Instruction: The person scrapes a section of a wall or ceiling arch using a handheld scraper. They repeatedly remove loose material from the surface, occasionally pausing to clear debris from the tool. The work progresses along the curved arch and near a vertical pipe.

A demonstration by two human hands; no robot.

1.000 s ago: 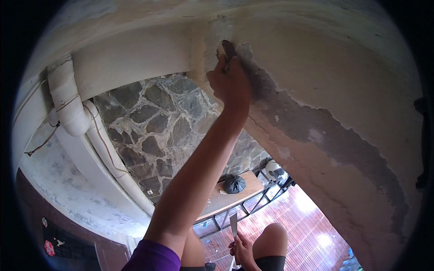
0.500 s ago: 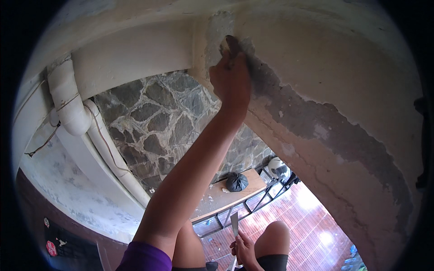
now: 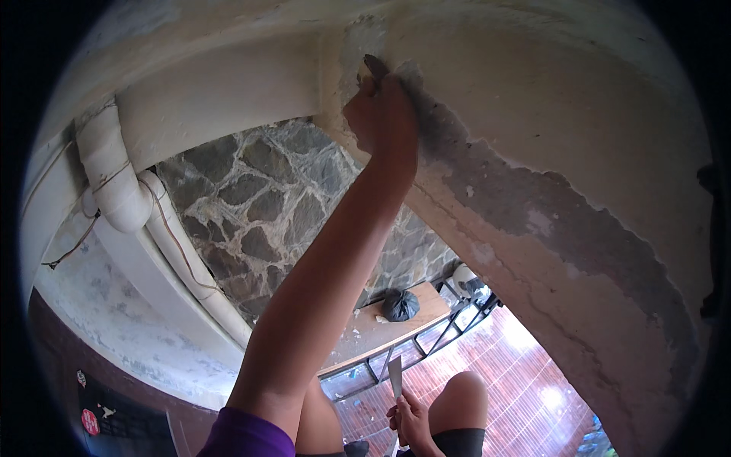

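Note:
My left hand [image 3: 381,118] is raised high against the beam. Its fingers are closed around a small flat piece [image 3: 374,67], dark brown with a pale yellowish side, whose kind I cannot make out. That piece is at a rough grey patch [image 3: 365,38] where the paint is gone. Down by my right knee, my right hand [image 3: 411,419] grips a putty knife [image 3: 395,373] with its blade pointing up. A wide bare grey strip [image 3: 525,202] with ragged paint edges runs along the beam, right of my left hand.
White pipes [image 3: 118,183] with a thin cable run down the left side, beside a stone wall [image 3: 266,206]. Below, a knotted black plastic bag [image 3: 400,305] sits on a wooden board [image 3: 430,305] on a dark metal frame [image 3: 415,346]. A white helmet [image 3: 466,280] is beyond. Reddish ribbed flooring [image 3: 495,365] lies underneath.
My left hand and the small piece in it have shifted a little up and to the left along the beam. My right hand with the putty knife has stayed in place.

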